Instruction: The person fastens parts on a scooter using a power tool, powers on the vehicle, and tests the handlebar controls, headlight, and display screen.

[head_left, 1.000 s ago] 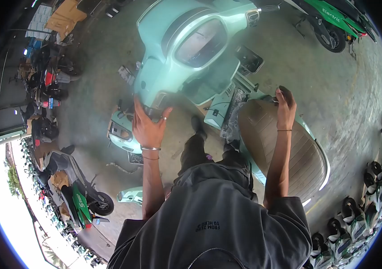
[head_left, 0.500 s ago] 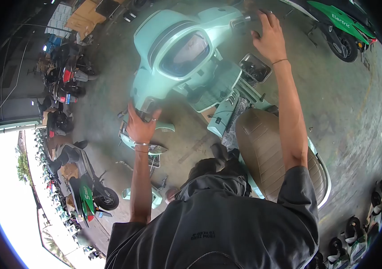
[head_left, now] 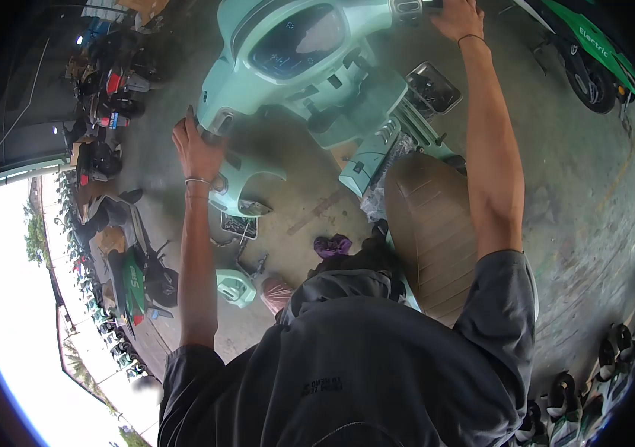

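Observation:
A mint-green scooter's handlebar cover (head_left: 258, 97) fills the upper middle of the head view, with a dark glossy display (head_left: 299, 45) set in it. At its left end, my left hand (head_left: 200, 153) is closed round the left handlebar grip, which is mostly hidden by the fingers. My right hand (head_left: 457, 18), near the top edge, is closed on the right handlebar grip (head_left: 432, 4); part of that hand's fingers is cut off by the frame. Below the display, a mint body panel (head_left: 366, 167) and the brown quilted seat (head_left: 425, 208) lie in front of my right arm.
A metal tray (head_left: 436, 89) with small dark parts is on the floor to the right. Loose mint panels (head_left: 235, 288) and a purple bundle (head_left: 332, 246) lie lower down. Green scooters (head_left: 585, 37) stand at the right and left, with more parked vehicles (head_left: 113, 89) along the left.
The handlebar cover and display have shifted upward in view. My left hand has moved left and up, my right hand up. The right hand's fingers, looser before, are now round the grip.

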A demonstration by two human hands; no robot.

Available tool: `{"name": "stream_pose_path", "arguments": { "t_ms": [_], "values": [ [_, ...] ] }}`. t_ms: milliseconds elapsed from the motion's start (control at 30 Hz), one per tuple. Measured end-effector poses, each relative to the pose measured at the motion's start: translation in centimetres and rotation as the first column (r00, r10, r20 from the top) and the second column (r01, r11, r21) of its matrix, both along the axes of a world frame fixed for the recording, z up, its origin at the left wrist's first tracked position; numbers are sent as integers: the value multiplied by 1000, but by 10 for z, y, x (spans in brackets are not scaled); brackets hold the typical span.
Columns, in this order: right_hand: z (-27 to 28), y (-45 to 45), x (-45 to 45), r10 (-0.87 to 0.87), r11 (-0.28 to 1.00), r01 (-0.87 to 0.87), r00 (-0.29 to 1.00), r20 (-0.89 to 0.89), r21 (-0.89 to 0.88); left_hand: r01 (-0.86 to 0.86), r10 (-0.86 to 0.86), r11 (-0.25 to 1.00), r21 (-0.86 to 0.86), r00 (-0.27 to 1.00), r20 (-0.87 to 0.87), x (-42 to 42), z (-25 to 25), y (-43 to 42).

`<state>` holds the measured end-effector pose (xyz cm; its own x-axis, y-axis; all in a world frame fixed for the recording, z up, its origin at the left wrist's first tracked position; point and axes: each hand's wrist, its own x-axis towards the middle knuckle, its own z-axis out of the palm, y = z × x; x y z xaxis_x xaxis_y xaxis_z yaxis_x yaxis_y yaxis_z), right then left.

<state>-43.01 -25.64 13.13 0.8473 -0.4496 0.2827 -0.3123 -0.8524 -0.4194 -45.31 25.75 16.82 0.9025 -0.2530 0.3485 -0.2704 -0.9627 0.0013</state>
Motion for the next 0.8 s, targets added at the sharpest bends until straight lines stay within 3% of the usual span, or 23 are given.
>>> {"name": "stream_pose_path", "arguments": {
  "t_ms": [133, 267, 333, 500, 567, 700, 800],
  "values": [
    [2, -2, -7, -21, 1000, 23, 996, -86, 21, -39, 33, 992, 123, 998, 53, 10, 0, 3],
    [12, 0, -7, -36, 999, 36, 987, -155, -7, -89, 98, 992, 84, 990, -103, 23, 1, 7],
    [21, 4, -10, -29, 1000, 28, 966, -258, -8, -113, 119, 992, 59, 985, -124, 24, 2, 7],
    [18, -4, 11, -14, 1000, 14, 960, -278, -2, -196, 204, 979, 63, 966, -162, 11, 3, -1],
    [18, -7, 8, 47, 999, -47, 961, -271, 9, -205, 213, 976, 76, 968, -136, 5, 1, -5],
    [24, 5, -2, -18, 1000, 13, 946, -323, -19, -184, 189, 977, 111, 981, -42, 9, 1, -7],
    [29, 5, -4, -16, 1000, 12, 948, -317, -15, -162, 151, 957, 242, 986, 67, 11, -4, -2]
  ]
}}
